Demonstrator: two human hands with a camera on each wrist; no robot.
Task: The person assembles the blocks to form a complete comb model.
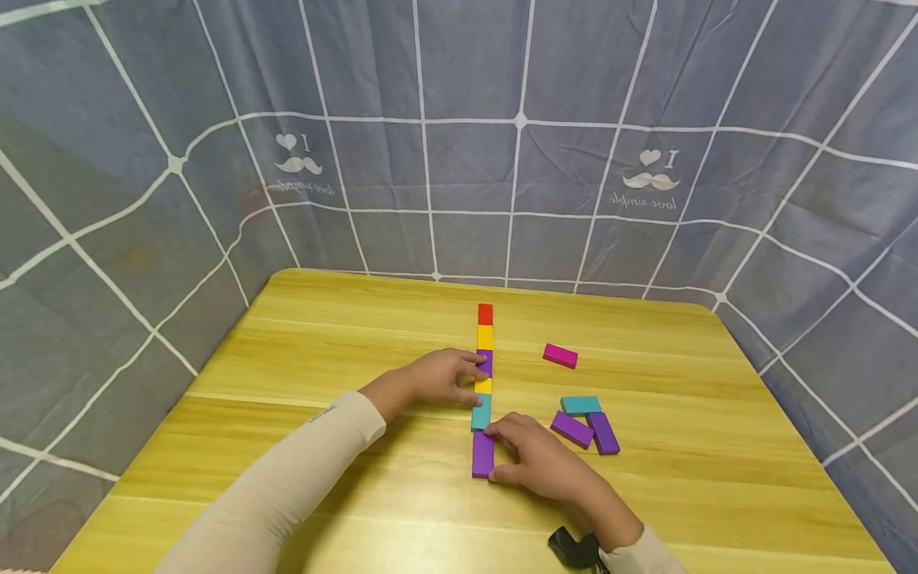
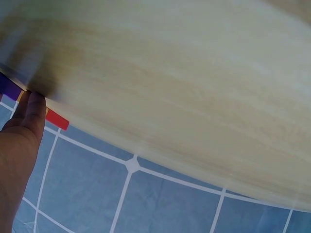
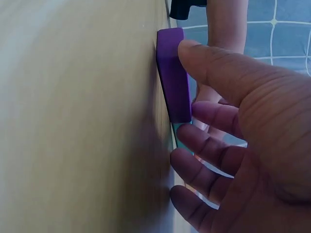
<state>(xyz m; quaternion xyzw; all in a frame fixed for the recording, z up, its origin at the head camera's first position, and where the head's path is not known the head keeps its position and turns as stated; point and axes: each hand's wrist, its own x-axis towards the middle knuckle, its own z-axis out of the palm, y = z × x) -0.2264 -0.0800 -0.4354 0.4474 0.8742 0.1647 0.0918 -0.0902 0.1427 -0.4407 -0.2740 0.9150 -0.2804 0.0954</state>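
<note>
Colored blocks lie end to end in a straight row: red (image 1: 485, 314), yellow (image 1: 484, 336), purple (image 1: 485, 368), yellow (image 1: 484, 386), teal (image 1: 480, 414) and, nearest, purple (image 1: 483, 456). My left hand (image 1: 441, 376) reaches in from the left with fingers spread, tips over the middle of the row, partly hiding the purple, yellow and teal blocks. At the row's near end, my right hand (image 1: 541, 458) has its thumb and index tip at the right side of the nearest purple block. In the right wrist view that block's (image 3: 173, 77) side touches the thumb.
Right of the row lie a magenta block (image 1: 560, 355), a teal block (image 1: 580, 406) and two purple blocks (image 1: 571, 430) close together. A black strap-like object (image 1: 574, 548) is by the right wrist. Grey gridded curtains (image 1: 473, 159) surround the wooden table (image 1: 323, 335).
</note>
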